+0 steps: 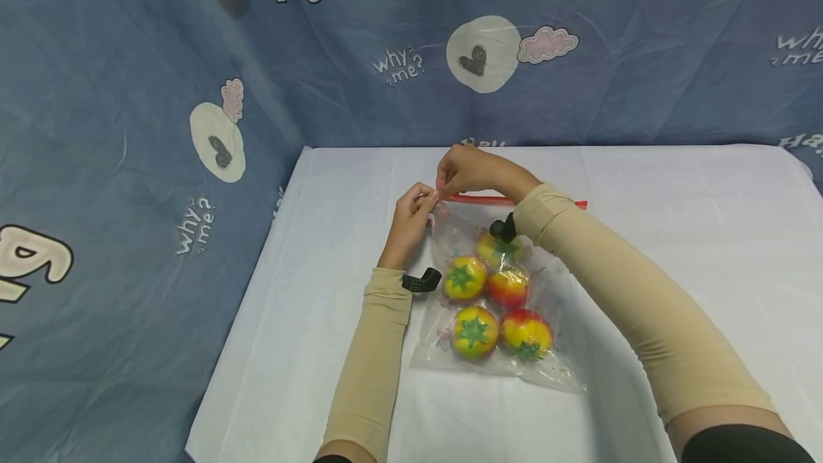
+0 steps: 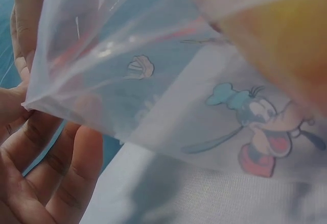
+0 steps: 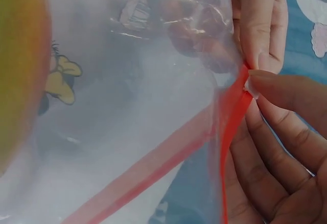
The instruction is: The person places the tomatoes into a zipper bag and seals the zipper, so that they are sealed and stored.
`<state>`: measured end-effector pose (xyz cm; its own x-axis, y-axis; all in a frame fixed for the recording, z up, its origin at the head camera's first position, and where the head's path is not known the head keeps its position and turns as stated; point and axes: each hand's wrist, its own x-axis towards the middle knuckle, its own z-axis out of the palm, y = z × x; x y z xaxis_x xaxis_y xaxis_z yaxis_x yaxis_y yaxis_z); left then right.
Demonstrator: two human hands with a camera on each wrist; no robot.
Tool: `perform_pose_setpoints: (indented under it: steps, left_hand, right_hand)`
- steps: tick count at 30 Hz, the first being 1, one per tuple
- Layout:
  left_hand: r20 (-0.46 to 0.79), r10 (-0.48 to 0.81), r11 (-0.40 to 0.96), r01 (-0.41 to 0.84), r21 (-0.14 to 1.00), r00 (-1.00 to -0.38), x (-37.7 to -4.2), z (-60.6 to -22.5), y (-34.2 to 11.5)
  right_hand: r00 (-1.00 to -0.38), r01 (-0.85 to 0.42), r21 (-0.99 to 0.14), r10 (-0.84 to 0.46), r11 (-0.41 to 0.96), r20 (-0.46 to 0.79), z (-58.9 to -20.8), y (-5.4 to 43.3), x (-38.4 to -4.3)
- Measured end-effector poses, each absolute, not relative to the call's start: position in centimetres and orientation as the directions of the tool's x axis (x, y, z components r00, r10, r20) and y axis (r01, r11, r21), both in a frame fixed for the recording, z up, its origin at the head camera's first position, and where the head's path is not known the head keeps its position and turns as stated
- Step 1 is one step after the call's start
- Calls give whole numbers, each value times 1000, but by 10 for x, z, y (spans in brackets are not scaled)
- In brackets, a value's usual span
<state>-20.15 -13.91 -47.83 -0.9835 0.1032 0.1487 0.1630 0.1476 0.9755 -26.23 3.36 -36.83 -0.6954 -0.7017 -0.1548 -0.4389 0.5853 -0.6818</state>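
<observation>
A clear zip bag [image 1: 432, 334] with a red zip strip [image 1: 482, 200] lies on the white table, holding several yellow-and-red tomatoes [image 1: 476, 332] with green star-shaped tops. My left hand [image 1: 410, 218] pinches the bag's upper left corner between thumb and fingers. Right beside it, my right hand [image 1: 472, 168] pinches the left end of the red strip. In the right wrist view a small whitish piece [image 3: 251, 87] shows at the right fingertips, where the two red edges meet. Cartoon prints, such as a dog figure [image 2: 263, 124], show on the bag's plastic.
The white-covered table [image 1: 694, 234] has its far edge just beyond my hands and its left edge beside my left arm. A blue patterned cloth [image 1: 360, 6] hangs behind and to the left. Black wrist cameras [image 1: 421, 281] sit close over the bag.
</observation>
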Motion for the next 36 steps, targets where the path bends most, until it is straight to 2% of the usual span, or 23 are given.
perform_pose_setpoints:
  steps: [9, 23, 36]
  left_hand:
    - [102, 113, 154, 119, 981, -988, -202, -475, -139]
    - [176, 75, 188, 187, 964, -982, -200, -478, -138]
    - [153, 25, 179, 155, 972, -988, -200, -477, -136]
  right_hand:
    - [-693, -423, -684, -698, 594, -178, -371, 35, -263]
    - [-710, -367, -682, -664, 633, -234, -376, 42, -265]
    - [-719, -343, -692, -651, 636, -243, -378, 49, -265]
